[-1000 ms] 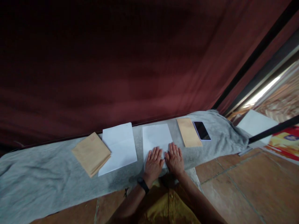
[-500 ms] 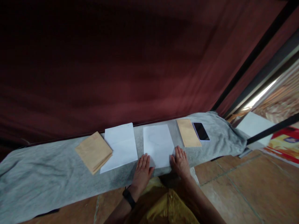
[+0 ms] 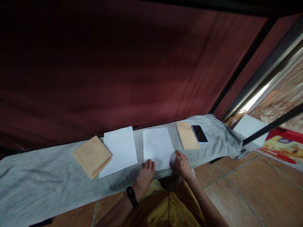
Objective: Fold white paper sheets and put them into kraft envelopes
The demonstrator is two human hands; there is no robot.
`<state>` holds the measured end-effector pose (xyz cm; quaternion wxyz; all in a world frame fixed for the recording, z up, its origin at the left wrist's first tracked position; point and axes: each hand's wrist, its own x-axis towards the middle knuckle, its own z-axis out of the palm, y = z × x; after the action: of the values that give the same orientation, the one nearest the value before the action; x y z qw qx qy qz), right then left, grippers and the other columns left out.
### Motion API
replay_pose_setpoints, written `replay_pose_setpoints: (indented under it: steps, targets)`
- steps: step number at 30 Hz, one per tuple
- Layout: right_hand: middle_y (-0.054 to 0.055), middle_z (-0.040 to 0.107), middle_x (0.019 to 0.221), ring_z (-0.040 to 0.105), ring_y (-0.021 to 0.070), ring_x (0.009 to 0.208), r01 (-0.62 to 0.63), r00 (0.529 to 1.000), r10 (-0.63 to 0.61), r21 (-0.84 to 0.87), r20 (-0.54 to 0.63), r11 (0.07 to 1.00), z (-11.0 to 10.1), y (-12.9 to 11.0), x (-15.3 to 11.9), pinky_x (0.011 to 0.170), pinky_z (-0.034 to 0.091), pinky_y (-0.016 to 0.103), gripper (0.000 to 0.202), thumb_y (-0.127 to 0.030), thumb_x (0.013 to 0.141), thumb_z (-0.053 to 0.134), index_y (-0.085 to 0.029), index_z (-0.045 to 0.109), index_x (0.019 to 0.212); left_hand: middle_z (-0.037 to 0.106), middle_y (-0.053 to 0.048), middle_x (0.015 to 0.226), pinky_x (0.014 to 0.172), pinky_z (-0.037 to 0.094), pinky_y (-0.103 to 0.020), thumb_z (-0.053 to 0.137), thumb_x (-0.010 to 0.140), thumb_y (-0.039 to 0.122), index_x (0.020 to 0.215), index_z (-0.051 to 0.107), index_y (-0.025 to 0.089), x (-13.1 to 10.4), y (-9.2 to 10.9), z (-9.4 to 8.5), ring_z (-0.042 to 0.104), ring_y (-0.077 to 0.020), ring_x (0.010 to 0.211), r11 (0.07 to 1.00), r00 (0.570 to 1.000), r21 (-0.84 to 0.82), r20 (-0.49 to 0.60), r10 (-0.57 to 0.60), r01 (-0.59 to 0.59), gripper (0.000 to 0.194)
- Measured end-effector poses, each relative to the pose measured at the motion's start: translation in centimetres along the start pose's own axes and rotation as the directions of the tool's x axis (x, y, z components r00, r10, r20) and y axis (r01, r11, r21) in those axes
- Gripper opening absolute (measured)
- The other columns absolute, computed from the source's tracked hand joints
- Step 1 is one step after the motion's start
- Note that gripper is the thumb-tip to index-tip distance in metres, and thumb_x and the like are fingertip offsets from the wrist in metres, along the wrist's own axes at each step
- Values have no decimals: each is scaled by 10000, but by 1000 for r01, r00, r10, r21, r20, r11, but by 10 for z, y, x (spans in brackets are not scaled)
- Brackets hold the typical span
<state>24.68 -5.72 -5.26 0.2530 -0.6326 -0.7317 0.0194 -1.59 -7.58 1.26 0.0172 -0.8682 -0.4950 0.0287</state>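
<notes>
A single sheet of white paper (image 3: 157,143) lies flat on the grey cloth in front of me. My left hand (image 3: 145,176), with a dark band on its wrist, rests its outstretched fingers on the sheet's lower left corner. At the lower right edge of the same sheet is my right hand (image 3: 183,164), palm down with fingers extended; its thumb is partly hidden. Neither hand grips anything. Left of the sheet is a stack of white paper (image 3: 120,148), its left side overlapped by a pile of brown envelopes (image 3: 92,156). One brown envelope (image 3: 187,135) lies to the right.
A phone (image 3: 199,133) lies beside the single envelope. The grey cloth (image 3: 42,176) covers a long narrow surface against a dark red curtain (image 3: 132,82). Dark metal bars (image 3: 243,66) and a red printed box (image 3: 284,145) stand at the right, over a tiled floor (image 3: 239,186).
My left hand has slid slightly right and its fingers have come closer together on the sheet's corner. My right hand stays by the right edge. The view has shifted slightly.
</notes>
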Motion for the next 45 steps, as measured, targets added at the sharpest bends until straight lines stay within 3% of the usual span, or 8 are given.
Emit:
replay_pose_setpoints:
  steps: [10, 16, 19, 23, 26, 29, 36, 45]
  targets:
    - [103, 620, 1391, 570, 231, 1303, -113, 993, 113, 466, 29, 877, -17, 20, 10, 1122, 454, 456, 477, -226, 926, 409, -197, 581, 1370, 752, -37, 1086, 910, 545, -300, 401, 988, 218, 1085, 703, 262, -11, -39, -50, 705, -181, 994, 831, 984, -553, -109, -138, 55, 320]
    - [130, 431, 1557, 439, 239, 1419, -143, 979, 197, 528, -47, 837, -18, 10, 25, 1126, 431, 469, 710, -269, 875, 513, -198, 312, 1552, 757, -23, 1020, 875, 526, -273, 414, 1006, 341, 1019, 741, 270, -9, -57, -84, 696, -175, 941, 774, 991, -628, -132, -9, -76, 335]
    - [124, 514, 1494, 507, 258, 1361, -70, 996, 90, 495, -15, 866, -19, 7, 34, 1074, 472, 461, 535, -252, 865, 532, -210, 543, 1398, 755, -28, 996, 872, 519, -271, 443, 990, 365, 1012, 751, 268, 0, -63, -92, 688, -182, 937, 735, 994, -675, -106, -20, -58, 324]
    - [100, 748, 1094, 696, 256, 1037, -105, 994, 80, 389, 80, 915, -14, 3, 38, 895, 556, 394, 254, -291, 896, 519, -200, 721, 1020, 753, -27, 982, 803, 538, -284, 516, 934, 413, 1055, 725, 226, 25, -70, -74, 677, -181, 851, 545, 955, -835, -94, -282, 78, 306]
    - [78, 746, 827, 704, 225, 770, -169, 985, 151, 316, 81, 934, -8, 2, 41, 724, 555, 329, 270, -313, 928, 465, -192, 701, 874, 736, -26, 1006, 792, 544, -284, 620, 865, 404, 1323, 580, 203, 42, -72, -41, 674, -171, 853, 382, 844, -917, -115, -524, 112, 503]
    - [71, 726, 780, 683, 216, 722, -182, 983, 168, 266, 72, 947, -4, 0, 47, 701, 528, 313, 274, -321, 945, 452, -201, 676, 843, 743, -48, 1035, 803, 560, -319, 642, 843, 309, 1463, 419, 196, 49, -65, -5, 696, -191, 879, 293, 819, -942, -35, -573, 165, 668]
    - [129, 736, 1070, 693, 244, 991, -176, 984, 176, 75, 15, 981, 2, -10, 53, 908, 496, 342, 283, -259, 976, 437, -155, 617, 1168, 688, -78, 1224, 954, 535, -355, 540, 853, 160, 1567, 233, 222, 45, -41, 22, 680, -221, 1065, 467, 791, -833, -61, -609, 296, 779]
    - [129, 721, 1151, 675, 241, 1041, -185, 981, 187, -37, 51, 982, 1, -18, 53, 951, 464, 338, 317, -242, 996, 425, -155, 569, 1265, 489, -159, 1432, 1061, 498, -402, 455, 899, 111, 1453, 444, 159, 50, -31, 23, 627, -253, 1191, 647, 795, -683, -160, -585, 339, 556]
